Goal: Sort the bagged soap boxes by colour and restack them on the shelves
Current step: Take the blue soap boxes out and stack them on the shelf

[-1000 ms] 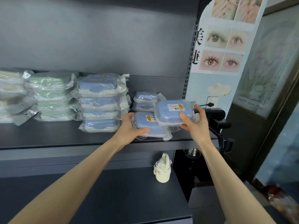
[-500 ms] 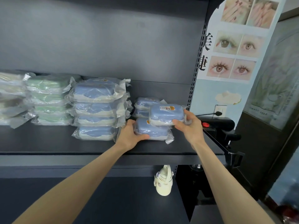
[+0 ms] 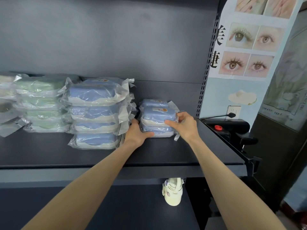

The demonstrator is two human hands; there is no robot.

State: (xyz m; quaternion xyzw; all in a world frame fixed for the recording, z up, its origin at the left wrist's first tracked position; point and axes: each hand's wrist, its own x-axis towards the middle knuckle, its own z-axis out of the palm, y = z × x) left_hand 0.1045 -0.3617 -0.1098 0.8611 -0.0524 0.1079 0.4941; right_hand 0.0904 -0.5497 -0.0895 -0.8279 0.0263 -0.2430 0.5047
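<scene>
Now the upper blue box (image 3: 158,116), aloft a second ago, sits on the lower blue box (image 3: 157,130) on the shelf (image 3: 166,155), my right hand (image 3: 184,125) keeping its grip on it (left hand (image 3: 136,135) clasps the lower one), so this pair looks stacked.

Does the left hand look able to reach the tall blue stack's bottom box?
Likely yes: the left hand lies beside the bottom box, nothing between, but it grips the short stack's lower box.

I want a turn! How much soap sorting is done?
Done: green bagged soap boxes and blue bagged ones stand in separate stacks. In hand: right hand grips the top blue box, left hand holds the blue box beneath. Left: maybe untidy pale bags, far left.
</scene>
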